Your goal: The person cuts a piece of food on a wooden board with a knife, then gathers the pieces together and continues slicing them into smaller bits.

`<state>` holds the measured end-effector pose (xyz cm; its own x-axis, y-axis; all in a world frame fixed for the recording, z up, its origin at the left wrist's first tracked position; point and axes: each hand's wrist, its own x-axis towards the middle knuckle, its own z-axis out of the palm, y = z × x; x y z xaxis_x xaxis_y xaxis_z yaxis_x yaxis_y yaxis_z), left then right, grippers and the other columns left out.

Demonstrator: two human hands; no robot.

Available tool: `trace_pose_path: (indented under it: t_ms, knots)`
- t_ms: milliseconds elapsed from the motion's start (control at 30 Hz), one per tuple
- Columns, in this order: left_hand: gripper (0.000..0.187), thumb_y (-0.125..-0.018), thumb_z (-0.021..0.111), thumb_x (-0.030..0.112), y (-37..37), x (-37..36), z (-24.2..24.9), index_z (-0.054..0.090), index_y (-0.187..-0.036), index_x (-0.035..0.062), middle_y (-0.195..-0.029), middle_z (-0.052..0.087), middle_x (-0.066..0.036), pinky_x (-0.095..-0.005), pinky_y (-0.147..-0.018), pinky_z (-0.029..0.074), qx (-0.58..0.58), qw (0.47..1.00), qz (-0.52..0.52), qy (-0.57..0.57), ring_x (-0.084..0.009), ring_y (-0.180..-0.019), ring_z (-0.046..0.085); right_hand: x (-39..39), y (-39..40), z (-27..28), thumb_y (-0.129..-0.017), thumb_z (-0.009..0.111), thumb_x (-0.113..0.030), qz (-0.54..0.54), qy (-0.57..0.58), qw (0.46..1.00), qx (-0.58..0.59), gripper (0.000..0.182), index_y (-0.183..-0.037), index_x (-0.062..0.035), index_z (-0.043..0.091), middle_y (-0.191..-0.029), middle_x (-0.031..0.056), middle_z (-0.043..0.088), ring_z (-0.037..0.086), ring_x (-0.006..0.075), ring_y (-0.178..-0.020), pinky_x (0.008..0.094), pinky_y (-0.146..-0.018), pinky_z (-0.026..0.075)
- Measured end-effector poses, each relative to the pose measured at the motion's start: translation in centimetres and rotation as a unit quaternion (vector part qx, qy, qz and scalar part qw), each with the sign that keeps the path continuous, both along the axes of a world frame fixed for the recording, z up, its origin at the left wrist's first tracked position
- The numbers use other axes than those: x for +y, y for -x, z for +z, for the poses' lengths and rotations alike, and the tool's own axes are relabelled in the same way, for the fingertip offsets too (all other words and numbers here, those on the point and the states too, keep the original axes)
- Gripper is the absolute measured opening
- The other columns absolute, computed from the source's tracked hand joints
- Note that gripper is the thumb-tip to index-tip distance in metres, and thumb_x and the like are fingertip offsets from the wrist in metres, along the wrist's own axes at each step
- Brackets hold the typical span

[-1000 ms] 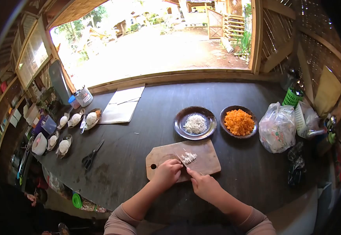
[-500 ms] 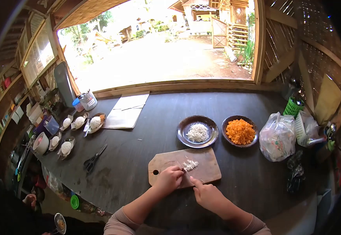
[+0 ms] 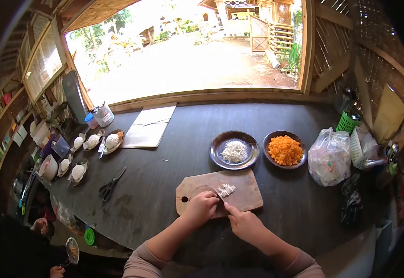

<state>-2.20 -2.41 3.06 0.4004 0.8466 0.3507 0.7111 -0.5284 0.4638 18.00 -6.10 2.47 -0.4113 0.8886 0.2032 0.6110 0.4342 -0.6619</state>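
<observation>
My left hand rests on the wooden cutting board, its fingers bent together at the near middle. Whatever they press on is mostly hidden. Beside it, my right hand is closed around a knife; only a thin part of the blade shows, pointing up and left past the left fingertips. Just beyond the blade lies a small heap of white shreds. Behind the board stand a dark plate of white shreds and a dark bowl of crumbly orange food.
Black scissors lie left of the board. Farther left are several small portions of white food, a plate and papers. A filled plastic bag and green basket stand right. At lower left, another person's hand holds a round strainer-like utensil.
The view has tilted slightly, so the table sits a little higher. Both my hands stay at the board. The other person's hand and utensil have come further into view at lower left.
</observation>
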Motion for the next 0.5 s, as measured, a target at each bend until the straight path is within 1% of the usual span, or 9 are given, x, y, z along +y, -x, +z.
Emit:
trace_pose_path:
  t_ms: [67,133,233,300,500]
  knots:
    - [0.016,-0.078,0.065,0.007,-0.1,-0.2,0.0,0.072,-0.092,0.0017,-0.1,0.068,-0.012,-0.0389,-0.082,0.054,-0.005,1.0,-0.004,0.004,-0.0305,-0.09,0.066,0.2,0.3,-0.1,-0.093,0.055,-0.019,-0.004,0.007,1.0,-0.022,0.04,-0.132,-0.012,0.054,-0.068,0.0242,0.064,0.066,0.0415,-0.062,0.0508,-0.059,0.054]
    - [0.015,-0.078,0.065,0.007,-0.2,-0.2,-0.3,0.072,-0.091,0.0017,-0.1,0.068,-0.011,-0.0383,-0.082,0.054,-0.007,1.0,0.016,-0.002,-0.0302,-0.091,0.066,0.5,0.2,0.4,-0.093,0.054,-0.019,-0.011,0.005,0.999,-0.051,0.039,-0.132,-0.0124,0.054,-0.069,0.025,0.064,0.066,0.0415,-0.063,0.0508,-0.06,0.054]
    - [0.015,-0.079,0.065,0.006,-0.2,-0.2,-0.3,0.072,-0.091,0.0014,-0.101,0.069,-0.011,-0.0375,-0.081,0.055,-0.009,1.0,0.018,0.0,-0.03,-0.089,0.067,0.2,0.0,0.2,-0.094,0.053,-0.02,-0.008,0.004,0.999,-0.038,0.039,-0.132,-0.0138,0.054,-0.071,0.0256,0.065,0.067,0.0422,-0.066,0.0511,-0.061,0.055]
    - [0.015,-0.079,0.065,0.006,0.0,-0.2,-0.5,0.072,-0.09,0.0013,-0.1,0.069,-0.011,-0.0373,-0.081,0.055,-0.021,1.0,0.017,-0.009,-0.0299,-0.089,0.067,0.2,-0.6,0.3,-0.094,0.053,-0.02,0.004,0.033,0.999,0.0,0.04,-0.133,-0.0147,0.053,-0.073,0.026,0.065,0.066,0.0437,-0.069,0.0522,-0.064,0.054]
    - [0.014,-0.079,0.065,0.006,0.1,0.0,-0.8,0.072,-0.09,0.0008,-0.097,0.069,-0.012,-0.0377,-0.079,0.055,-0.028,1.0,0.008,-0.012,-0.0297,-0.087,0.067,-0.4,-0.9,2.2,-0.093,0.054,-0.019,0.018,0.06,0.998,0.01,0.041,-0.134,-0.0134,0.052,-0.074,0.0264,0.064,0.064,0.045,-0.07,0.0543,-0.066,0.052]
